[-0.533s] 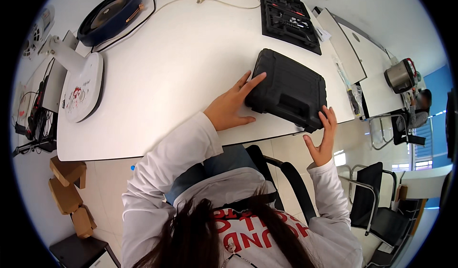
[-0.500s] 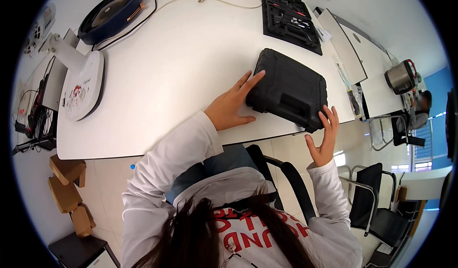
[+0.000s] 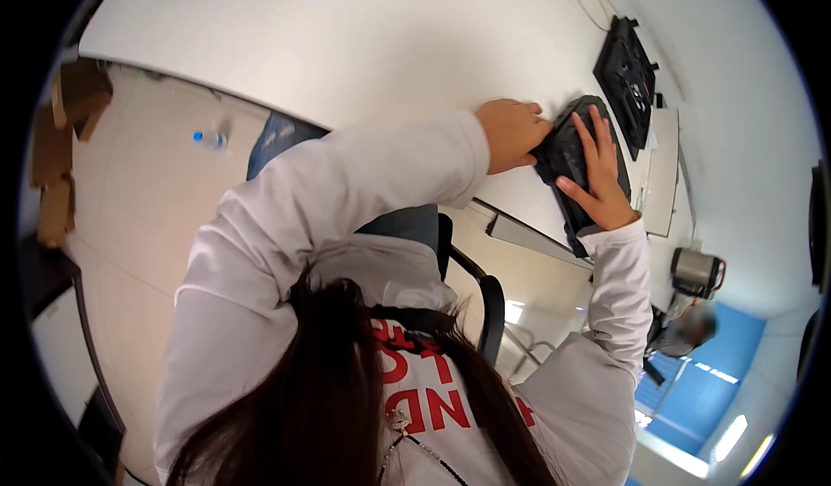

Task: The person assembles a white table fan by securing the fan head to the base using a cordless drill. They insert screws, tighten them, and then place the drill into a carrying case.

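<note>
A black plastic case (image 3: 571,144) lies on the white table (image 3: 363,45) near its front edge. My left hand (image 3: 511,133) is curled around the case's left end, fingers closed on its edge. My right hand (image 3: 595,181) lies flat on the lid with its fingers spread. Both sleeves are white. My hands hide much of the case.
An open black tray of tools (image 3: 628,75) sits farther back on the table, with a white flat board (image 3: 663,170) beside it. A metal cylinder (image 3: 697,271) stands at the right. A black chair (image 3: 485,304) is under me. Cardboard boxes (image 3: 61,157) and a small bottle (image 3: 210,140) are on the floor at the left.
The view has swung, so the table now sits high and to the right. My left hand has closed on the case's end. My right hand has moved from the case's edge onto its lid.
</note>
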`<state>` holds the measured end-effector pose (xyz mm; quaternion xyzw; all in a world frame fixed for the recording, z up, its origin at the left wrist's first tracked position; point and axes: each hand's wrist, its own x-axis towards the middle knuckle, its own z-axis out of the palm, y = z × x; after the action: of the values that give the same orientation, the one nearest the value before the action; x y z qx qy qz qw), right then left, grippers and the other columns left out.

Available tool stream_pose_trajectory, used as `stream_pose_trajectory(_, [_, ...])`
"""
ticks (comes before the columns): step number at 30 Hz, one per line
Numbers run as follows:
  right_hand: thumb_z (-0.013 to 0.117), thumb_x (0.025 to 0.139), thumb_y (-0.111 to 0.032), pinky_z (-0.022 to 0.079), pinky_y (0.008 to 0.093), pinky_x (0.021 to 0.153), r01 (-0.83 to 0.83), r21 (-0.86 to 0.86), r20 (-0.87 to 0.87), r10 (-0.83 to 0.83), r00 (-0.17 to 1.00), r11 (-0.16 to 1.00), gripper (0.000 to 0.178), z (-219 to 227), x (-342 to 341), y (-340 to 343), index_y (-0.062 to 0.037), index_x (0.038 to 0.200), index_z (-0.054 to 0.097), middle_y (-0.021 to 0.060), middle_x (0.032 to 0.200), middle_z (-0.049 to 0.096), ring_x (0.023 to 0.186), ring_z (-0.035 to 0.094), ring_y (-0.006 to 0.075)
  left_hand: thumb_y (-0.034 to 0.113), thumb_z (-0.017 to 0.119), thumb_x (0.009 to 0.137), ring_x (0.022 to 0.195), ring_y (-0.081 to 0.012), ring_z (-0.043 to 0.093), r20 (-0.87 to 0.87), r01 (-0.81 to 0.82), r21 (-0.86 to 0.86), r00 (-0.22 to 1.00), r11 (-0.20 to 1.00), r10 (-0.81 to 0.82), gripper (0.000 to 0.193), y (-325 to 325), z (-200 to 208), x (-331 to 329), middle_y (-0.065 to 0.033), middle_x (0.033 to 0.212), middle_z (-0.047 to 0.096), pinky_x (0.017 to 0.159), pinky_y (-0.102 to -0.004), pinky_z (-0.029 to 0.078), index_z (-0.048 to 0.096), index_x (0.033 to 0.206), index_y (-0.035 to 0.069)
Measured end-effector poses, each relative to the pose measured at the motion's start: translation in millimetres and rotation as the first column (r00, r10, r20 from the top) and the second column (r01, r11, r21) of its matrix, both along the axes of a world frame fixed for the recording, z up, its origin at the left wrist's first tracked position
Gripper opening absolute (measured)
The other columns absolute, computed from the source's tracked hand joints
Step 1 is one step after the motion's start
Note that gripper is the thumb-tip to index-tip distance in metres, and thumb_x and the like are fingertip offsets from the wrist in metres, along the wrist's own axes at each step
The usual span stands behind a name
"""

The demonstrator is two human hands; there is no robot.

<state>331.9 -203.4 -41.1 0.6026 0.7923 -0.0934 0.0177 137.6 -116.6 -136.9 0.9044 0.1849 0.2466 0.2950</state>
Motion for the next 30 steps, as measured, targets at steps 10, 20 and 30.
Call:
stream_pose_trajectory(10, [0.07,0.08,-0.038,0.016,0.0537,0.11,-0.07,-0.113,0.169,0.089,0.982,0.991,0.082,5.7,-15.9,12.5,-0.0007,0.14,0.029,0.0296,0.15,0.008,0.135,0.013,0.0532,0.024,0.061,0.082,0.118,-0.0235,0.048,-0.176,-0.081,0.245,0.976,0.966,0.127,0.029,-8.5,-6.4,7.2,-0.0049,0.11,0.063,0.1,-0.0345,0.039,0.067,0.102,0.004])
stream_pose_trajectory(20, [0.083,0.066,-0.021,0.027,0.0492,0.108,0.094,-0.021,0.113,-0.091,0.989,0.995,0.078,-6.2,-42.9,14.4,-0.0016,0.129,0.042,0.028,0.147,0.016,0.131,0.027,0.0493,0.026,0.051,0.087,0.138,-0.0224,0.03,-0.295,0.047,0.257,0.955,0.965,0.032,0.047,-12.0,-5.7,-21.1,-0.0076,0.144,0.042,0.116,-0.0368,0.017,0.055,0.128,0.004])
stream_pose_trajectory(30, [0.085,0.063,-0.017,0.031,0.047,0.107,0.156,0.032,0.123,-0.159,0.98,0.987,0.077,-12.6,-45.8,15.4,-0.0037,0.126,0.044,0.0259,0.147,0.018,0.132,0.029,0.0474,0.028,0.051,0.087,0.14,-0.0219,0.026,-0.255,-0.054,0.146,0.963,0.988,0.09,0.051,-16.7,-3.7,-12.0,-0.0073,0.146,0.039,0.117,-0.0378,0.013,0.05,0.133,0.004])
